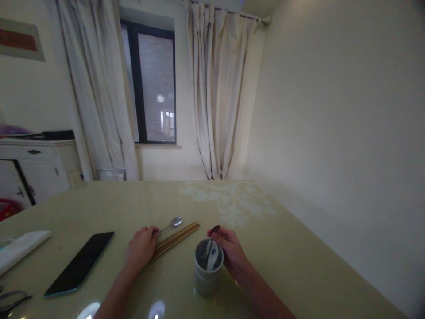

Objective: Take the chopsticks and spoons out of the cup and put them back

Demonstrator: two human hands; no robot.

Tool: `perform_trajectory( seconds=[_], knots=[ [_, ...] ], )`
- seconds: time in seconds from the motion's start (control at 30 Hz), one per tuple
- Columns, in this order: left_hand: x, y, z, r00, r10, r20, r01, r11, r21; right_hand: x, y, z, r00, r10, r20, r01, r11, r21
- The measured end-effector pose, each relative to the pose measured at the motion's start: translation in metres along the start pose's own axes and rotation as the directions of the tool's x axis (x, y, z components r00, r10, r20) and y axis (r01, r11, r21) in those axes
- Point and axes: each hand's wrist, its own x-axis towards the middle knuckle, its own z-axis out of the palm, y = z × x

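Observation:
My left hand (142, 244) rests on the table with its fingers closed at the handle end of a metal spoon (176, 221). Beside it lies a bundle of wooden chopsticks (177, 239), whose near ends reach under or against that hand. In my right hand (232, 251), a dark-looking spoon (215, 229) is pinched near its bowl, its handle pointing down into a pale cylindrical holder (207, 279). A white ceramic spoon (212, 257) with a blue mark leans inside the holder. Small yellowish dots show in there too; what they are I cannot tell.
A black phone or tablet (81, 263) lies left of my left arm. Farther left are a white flat packet (23, 248) and dark-handled scissors (15, 299), partly cut off. The glossy table (282, 266) meets the wall on the right. Curtains and a window stand beyond.

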Motion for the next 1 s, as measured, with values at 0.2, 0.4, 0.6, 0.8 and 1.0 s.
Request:
perform_trajectory(
  seconds=[0.2,0.4,0.6,0.8,1.0],
  knots=[
    [-0.004,0.002,-0.004,1.000,0.009,-0.012,-0.009,0.999,0.036,0.000,0.001,-0.001,0.999,0.009,-0.038,-0.009,1.000,-0.008],
    [-0.011,0.024,-0.005,0.986,0.154,-0.057,-0.155,0.988,-0.002,0.000,0.002,-0.003,0.998,-0.035,-0.045,0.035,0.999,0.000],
    [-0.031,0.056,0.006,0.954,0.300,0.001,-0.299,0.953,-0.053,0.005,-0.011,-0.014,0.976,-0.175,-0.128,0.190,0.976,0.110],
    [-0.034,0.061,0.012,0.944,0.330,0.019,-0.322,0.931,-0.173,0.010,-0.035,-0.037,0.941,-0.223,-0.254,0.301,0.895,0.330],
    [-0.039,0.066,0.015,0.931,0.364,-0.003,-0.356,0.909,-0.216,0.018,-0.041,-0.063,0.880,-0.246,-0.407,0.404,0.839,0.366]
  ],
)
